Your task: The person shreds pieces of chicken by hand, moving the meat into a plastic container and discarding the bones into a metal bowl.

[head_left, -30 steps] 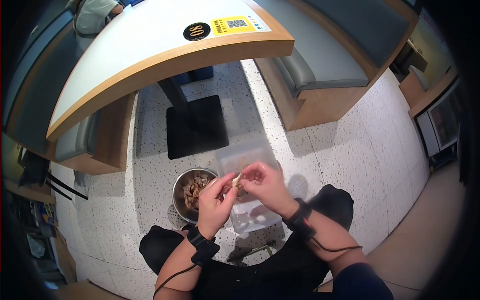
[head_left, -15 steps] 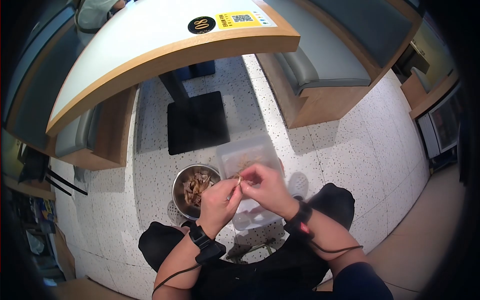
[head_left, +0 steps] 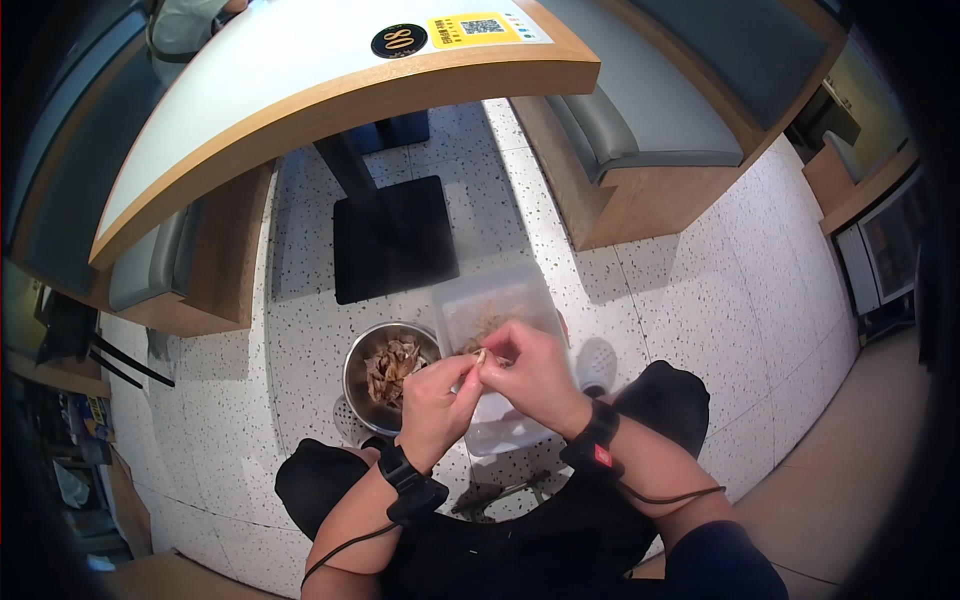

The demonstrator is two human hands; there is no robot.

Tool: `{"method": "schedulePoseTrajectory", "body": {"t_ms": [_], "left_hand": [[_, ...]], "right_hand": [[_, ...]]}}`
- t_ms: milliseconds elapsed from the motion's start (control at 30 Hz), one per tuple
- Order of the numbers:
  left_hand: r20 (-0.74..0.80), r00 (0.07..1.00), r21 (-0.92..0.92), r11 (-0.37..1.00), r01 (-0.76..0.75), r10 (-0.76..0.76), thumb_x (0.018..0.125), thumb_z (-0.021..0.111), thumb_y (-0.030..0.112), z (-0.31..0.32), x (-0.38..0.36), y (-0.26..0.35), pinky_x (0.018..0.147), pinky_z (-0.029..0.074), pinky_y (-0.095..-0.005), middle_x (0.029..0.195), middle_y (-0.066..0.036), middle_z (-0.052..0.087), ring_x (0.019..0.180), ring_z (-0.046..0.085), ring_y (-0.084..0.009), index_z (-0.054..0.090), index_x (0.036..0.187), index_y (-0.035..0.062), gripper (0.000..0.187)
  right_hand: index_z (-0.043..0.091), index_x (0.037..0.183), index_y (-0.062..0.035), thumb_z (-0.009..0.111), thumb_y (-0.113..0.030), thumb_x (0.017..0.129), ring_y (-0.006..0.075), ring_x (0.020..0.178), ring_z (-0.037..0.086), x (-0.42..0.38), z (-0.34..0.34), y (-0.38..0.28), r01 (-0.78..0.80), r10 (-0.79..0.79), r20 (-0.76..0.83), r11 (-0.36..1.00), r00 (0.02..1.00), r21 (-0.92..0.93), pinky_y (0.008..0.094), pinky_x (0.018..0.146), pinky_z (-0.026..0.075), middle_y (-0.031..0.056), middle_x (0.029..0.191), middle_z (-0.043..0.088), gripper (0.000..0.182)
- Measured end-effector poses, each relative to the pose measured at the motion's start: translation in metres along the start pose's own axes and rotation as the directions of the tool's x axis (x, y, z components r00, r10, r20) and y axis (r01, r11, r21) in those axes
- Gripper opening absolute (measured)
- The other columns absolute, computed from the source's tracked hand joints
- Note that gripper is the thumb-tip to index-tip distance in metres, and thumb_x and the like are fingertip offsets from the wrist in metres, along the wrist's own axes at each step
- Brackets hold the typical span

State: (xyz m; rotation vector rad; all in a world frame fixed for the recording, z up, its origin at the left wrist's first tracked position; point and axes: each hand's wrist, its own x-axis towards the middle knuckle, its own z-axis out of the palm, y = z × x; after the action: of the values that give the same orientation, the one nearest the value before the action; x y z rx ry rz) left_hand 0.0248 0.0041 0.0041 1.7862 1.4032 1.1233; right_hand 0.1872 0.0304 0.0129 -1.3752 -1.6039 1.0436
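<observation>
Both of my hands meet over a translucent plastic tub (head_left: pixel 540 292), pinching a small, slim, pale piece (head_left: pixel 481 357) between their fingertips. My left hand (head_left: pixel 433 408) is closed on its left side, and my right hand (head_left: pixel 537 376) is closed on its right. What kind of thing the piece is I cannot make out. Thin tan strands (head_left: pixel 488 318) lie in the far part of the tub, partly behind my fingers. Left of the tub, close to my left hand, a steel bowl (head_left: pixel 352 377) holds crumpled brown scraps (head_left: pixel 392 370).
A table (head_left: pixel 290 60) with a wooden edge stands ahead, on a black pedestal base (head_left: pixel 395 240). Grey padded benches (head_left: pixel 660 125) flank it. A person's arm (head_left: pixel 190 25) shows at the far left. My grey clog (head_left: pixel 597 365) is right of the tub.
My hands stay together over the tub with the pale piece, with only slight finger movement. The whole view has shifted a little.
</observation>
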Motion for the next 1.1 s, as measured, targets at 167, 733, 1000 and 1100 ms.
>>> {"method": "schedulePoseTrajectory", "body": {"t_ms": [167,733,1000,1100], "left_hand": [[0.027,0.986,-0.133,0.977,0.167,-0.165,0.096,0.068,0.011,0.001,-0.002,0.004,0.07,0.055,-0.0272,0.087,-0.011,0.076,0.079,0.072,-0.0135,0.075,0.102,-0.0014,0.016],[0.139,0.937,-0.259,0.901,0.348,-0.322,0.097,0.061,0.004,0.009,0.009,-0.022,0.078,0.055,-0.025,0.096,-0.011,0.073,0.088,0.071,-0.0145,0.069,0.119,-0.0052,0.025],[0.114,0.976,-0.24,0.948,0.209,-0.187,0.096,0.066,0.008,0.003,0.01,-0.008,0.074,0.052,-0.0236,0.092,-0.006,0.071,0.082,0.066,-0.0094,0.073,0.112,-0.0028,0.021],[0.088,0.972,-0.253,0.939,0.231,-0.216,0.094,0.067,0.009,0.005,0.01,-0.008,0.069,0.052,-0.0263,0.088,-0.008,0.07,0.073,0.064,-0.0133,0.073,0.105,-0.0025,0.018]], "right_hand": [[0.068,0.097,0.0019,0.074,-0.014,0.083,0.0237,0.078,0.072,0.0,-0.001,0.004,-0.022,0.022,0.016,1.0,1.0,0.009,0.0337,0.073,0.057,0.0169,0.088,0.072,0.022],[0.066,0.109,0.0036,0.07,-0.009,0.094,0.0107,0.084,0.069,0.012,-0.014,0.022,-0.185,0.16,0.098,0.914,0.982,0.362,0.0253,0.073,0.057,0.009,0.094,0.072,0.02],[0.069,0.101,0.0003,0.074,-0.009,0.087,0.0198,0.078,0.071,0.007,-0.008,0.02,0.1,-0.1,0.017,0.995,0.995,-0.003,0.0315,0.07,0.057,0.0113,0.088,0.07,0.017],[0.067,0.095,-0.0012,0.073,-0.008,0.085,0.028,0.077,0.069,0.002,0.0,0.018,0.258,-0.26,0.002,0.957,0.966,-0.131,0.0359,0.068,0.057,0.0133,0.087,0.068,0.014]]}}
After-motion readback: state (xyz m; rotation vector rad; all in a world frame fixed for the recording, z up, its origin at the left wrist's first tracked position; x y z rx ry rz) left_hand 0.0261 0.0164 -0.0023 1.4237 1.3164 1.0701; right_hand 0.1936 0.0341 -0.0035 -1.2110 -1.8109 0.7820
